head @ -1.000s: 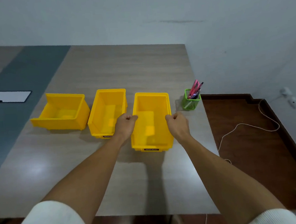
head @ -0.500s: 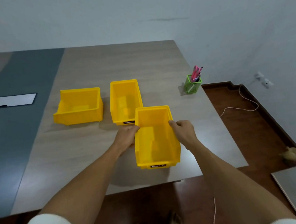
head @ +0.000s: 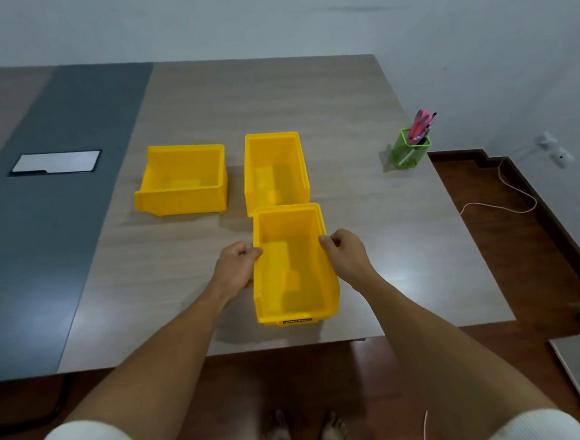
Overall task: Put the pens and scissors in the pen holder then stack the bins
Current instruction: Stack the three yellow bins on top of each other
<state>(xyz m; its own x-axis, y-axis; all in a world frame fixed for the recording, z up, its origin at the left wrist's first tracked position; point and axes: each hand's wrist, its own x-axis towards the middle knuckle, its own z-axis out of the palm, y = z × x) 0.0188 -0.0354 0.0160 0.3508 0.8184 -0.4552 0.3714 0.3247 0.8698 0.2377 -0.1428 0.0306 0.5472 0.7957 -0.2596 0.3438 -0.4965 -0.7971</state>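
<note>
The bench (head: 307, 91) in front of you is a wide wood-grain top with a dark grey strip running down its left part. On it stand three yellow bins. The near bin (head: 295, 288) is an open, empty plastic tub with a small dark label on its front lip, sitting close to the front edge. Your left hand (head: 235, 270) grips its left wall and your right hand (head: 346, 255) grips its right wall, fingers curled over the rims; whether the bin rests on the bench or is lifted just clear of it, you cannot tell. The middle bin (head: 276, 172) stands directly behind it, its front edge hidden by the near bin's back wall. The left bin (head: 183, 181) sits beside the middle one, turned sideways, with a gap between them.

Near the right edge stands the green pen holder (head: 409, 151), well apart from the bins. Pink and dark pens (head: 419, 126) stick out of its top; they blur together, so no scissors can be made out among them.

A flat white sheet (head: 56, 163) lies on the grey strip. Your sleeves are cut off at the bottom edge.
</note>
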